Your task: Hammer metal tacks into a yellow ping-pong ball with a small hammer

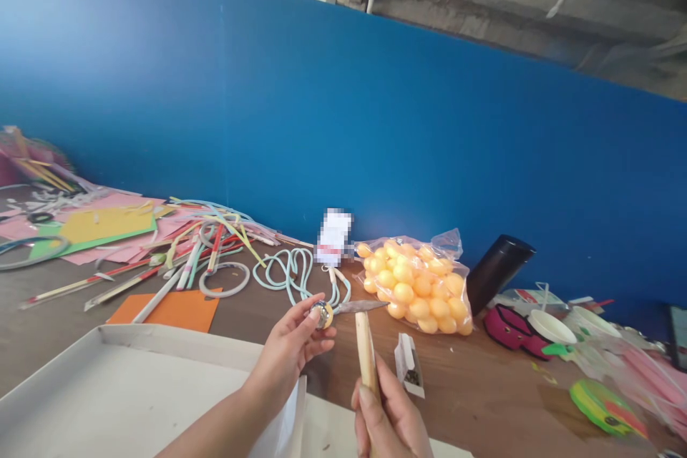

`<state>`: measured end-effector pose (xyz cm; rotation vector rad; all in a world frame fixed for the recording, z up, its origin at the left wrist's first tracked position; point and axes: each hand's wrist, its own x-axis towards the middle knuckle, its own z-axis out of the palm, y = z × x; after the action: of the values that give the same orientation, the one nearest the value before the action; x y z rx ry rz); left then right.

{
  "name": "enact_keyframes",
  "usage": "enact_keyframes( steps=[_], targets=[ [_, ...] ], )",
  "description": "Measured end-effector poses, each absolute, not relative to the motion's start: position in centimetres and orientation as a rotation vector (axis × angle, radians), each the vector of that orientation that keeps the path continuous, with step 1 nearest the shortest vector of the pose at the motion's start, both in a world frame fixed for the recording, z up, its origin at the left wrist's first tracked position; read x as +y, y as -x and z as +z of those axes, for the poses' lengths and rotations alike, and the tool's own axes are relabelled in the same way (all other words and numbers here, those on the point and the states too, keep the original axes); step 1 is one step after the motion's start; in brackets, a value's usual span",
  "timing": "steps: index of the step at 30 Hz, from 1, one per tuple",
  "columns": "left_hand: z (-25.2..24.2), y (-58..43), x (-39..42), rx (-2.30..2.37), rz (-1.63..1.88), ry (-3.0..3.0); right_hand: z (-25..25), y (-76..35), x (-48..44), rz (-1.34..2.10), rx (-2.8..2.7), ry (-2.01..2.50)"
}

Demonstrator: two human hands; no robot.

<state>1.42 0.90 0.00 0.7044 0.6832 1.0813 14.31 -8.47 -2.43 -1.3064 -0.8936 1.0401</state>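
— How are the hands set?
— Left hand [293, 347], below centre frame, reaches up and right, thumb and fingers pinching a shiny metallic ball [323, 314]
— And the other?
— Right hand [391, 411], bottom centre, grips a pale wooden stick [366, 351] nearly upright, thumb lying along it

The stick [367, 354] is pale cream, the round piece [323, 315] silver and yellow; bagged balls [421, 286] yellow-orange, table [477, 379] brown, partition [376, 122] blue.

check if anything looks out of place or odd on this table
The sticks and tubes at left look untidy: jumbled, crossing at several angles, one tube lying across the orange sheet. No clear spill.
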Motion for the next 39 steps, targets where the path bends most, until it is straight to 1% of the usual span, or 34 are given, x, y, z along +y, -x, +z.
enact_keyframes(
  steps=[5,19,24,29,34,39],
  targets=[
    [-0.12,-1.50,0.89,0.735,1.094,-0.711,-2.62,-14.13,-8.54,1.025,-0.960,1.367],
    [-0.90,-1.62,1.18,0.789,1.107,-0.789,-2.43,-13.90,-8.72,1.025,-0.937,1.308],
    [-0.88,-1.68,1.07,0.811,1.103,-0.791,-2.53,-13.97,-8.70,1.032,-0.967,1.362],
    [-0.64,-1.82,1.12,0.825,1.112,-0.793,-2.62,-14.19,-8.60,1.053,-0.949,1.290],
    [-0.75,-1.79,1.12,0.838,1.103,-0.799,-2.68,-14.37,-8.48,1.083,-1.006,1.324],
    [-0.88,-1.75,1.05,0.848,1.099,-0.817,-2.40,-14.26,-8.48,1.070,-0.941,1.294]
  ],
)
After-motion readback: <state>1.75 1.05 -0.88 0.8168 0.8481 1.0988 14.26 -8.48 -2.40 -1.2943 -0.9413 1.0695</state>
